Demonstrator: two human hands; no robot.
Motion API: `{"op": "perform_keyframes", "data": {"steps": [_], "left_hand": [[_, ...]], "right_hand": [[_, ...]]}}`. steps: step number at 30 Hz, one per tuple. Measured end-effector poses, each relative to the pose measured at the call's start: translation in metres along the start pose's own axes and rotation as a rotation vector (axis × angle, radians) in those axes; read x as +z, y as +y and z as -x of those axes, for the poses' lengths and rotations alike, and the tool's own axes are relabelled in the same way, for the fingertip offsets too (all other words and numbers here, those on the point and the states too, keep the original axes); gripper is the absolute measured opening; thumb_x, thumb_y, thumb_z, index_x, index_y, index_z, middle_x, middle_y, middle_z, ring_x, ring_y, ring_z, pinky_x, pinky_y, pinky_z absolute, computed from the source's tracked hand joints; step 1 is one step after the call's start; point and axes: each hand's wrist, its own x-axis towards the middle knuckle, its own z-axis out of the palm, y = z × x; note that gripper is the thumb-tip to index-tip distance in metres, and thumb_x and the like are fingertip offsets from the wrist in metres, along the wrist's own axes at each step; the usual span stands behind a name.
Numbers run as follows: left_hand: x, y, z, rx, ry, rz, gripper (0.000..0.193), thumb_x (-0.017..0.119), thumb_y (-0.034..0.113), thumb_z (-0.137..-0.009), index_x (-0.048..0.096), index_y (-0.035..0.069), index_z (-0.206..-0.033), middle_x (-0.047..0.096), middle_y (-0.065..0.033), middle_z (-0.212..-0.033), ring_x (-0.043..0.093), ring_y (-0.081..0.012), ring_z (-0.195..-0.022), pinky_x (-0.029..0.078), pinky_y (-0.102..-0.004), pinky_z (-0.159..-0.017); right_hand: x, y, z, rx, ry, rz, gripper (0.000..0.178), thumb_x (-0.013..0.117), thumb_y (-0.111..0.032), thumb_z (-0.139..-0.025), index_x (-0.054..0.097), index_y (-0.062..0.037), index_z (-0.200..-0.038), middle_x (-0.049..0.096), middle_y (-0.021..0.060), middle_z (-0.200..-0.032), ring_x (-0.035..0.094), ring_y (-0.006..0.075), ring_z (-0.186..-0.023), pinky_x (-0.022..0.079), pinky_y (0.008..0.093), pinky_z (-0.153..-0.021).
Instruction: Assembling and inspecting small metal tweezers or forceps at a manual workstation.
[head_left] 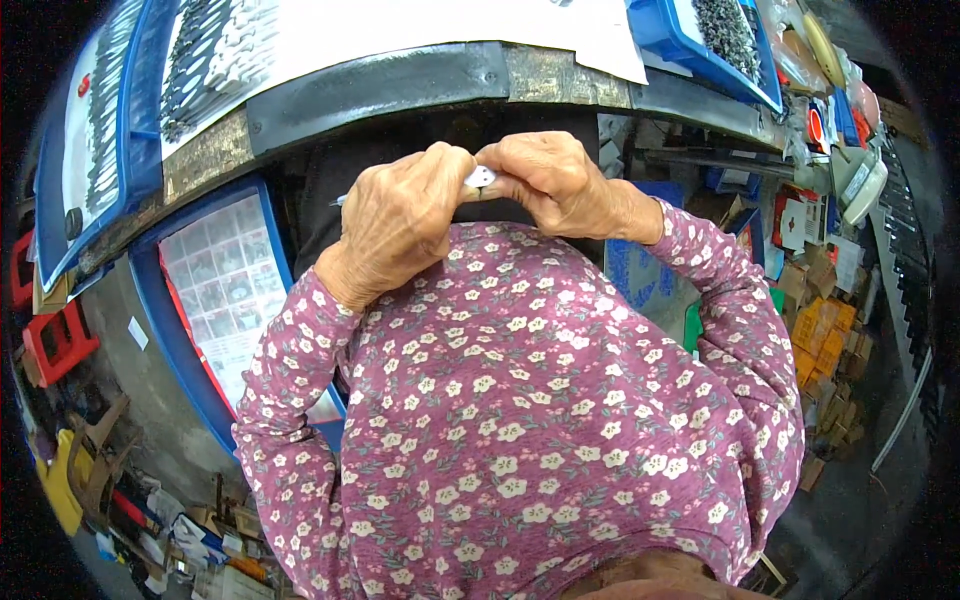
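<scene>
Both my hands are raised in front of my chest, just short of the workbench edge. My left hand [405, 212] is closed around a small white piece [481, 177] with dark holes in its end, which shows between the fingers. From the outer side of that hand pokes a thin metallic tip [340, 200], perhaps part of the same thing; the palm hides the rest. The fingers of my right hand [548, 182] are curled in a pinch on the white piece from the other side.
On the workbench [380, 95] lie rows of white and dark parts [225, 60] on white paper. A blue tray [690, 50] of small dark pieces stands far right, another blue tray [128, 150] far left. Below are a blue tray with a printed sheet [225, 270], a red crate [60, 345] and cardboard boxes [825, 340].
</scene>
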Motion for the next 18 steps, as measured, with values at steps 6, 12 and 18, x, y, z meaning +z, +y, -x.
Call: {"op": "perform_keyframes", "data": {"steps": [6,12,18], "left_hand": [[-0.001,-0.002,-0.005,-0.011,0.019,-0.010,0.017,0.058,0.002,-0.069,0.047,0.002,-0.082,0.046,-0.0090,-0.066,0.054,-0.0232,-0.057,0.042,-0.0322,-0.047],[-0.011,0.001,-0.020,-0.066,-0.016,-0.013,0.015,0.059,0.003,-0.074,0.050,0.002,-0.085,0.051,-0.0103,-0.070,0.057,-0.0253,-0.059,0.043,-0.0332,-0.048],[-0.032,0.000,-0.063,-0.079,0.010,-0.010,0.012,0.057,0.002,-0.076,0.051,0.001,-0.086,0.051,-0.0114,-0.070,0.056,-0.0273,-0.059,0.044,-0.0344,-0.049]], "right_hand": [[-0.002,0.002,-0.004,0.012,0.047,-0.031,0.014,0.058,-0.007,-0.077,0.054,0.0036,-0.085,0.053,0.0135,-0.068,0.056,0.0284,-0.062,0.044,0.0346,-0.054],[-0.012,0.004,-0.013,0.021,0.089,-0.070,0.013,0.057,-0.010,-0.079,0.053,0.0015,-0.083,0.052,0.0144,-0.067,0.055,0.0312,-0.063,0.044,0.0364,-0.055],[-0.064,0.011,-0.039,0.160,-0.062,-0.201,0.021,0.061,-0.013,-0.079,0.057,0.0033,-0.092,0.059,0.0132,-0.076,0.059,0.0274,-0.067,0.046,0.0329,-0.060]]}}
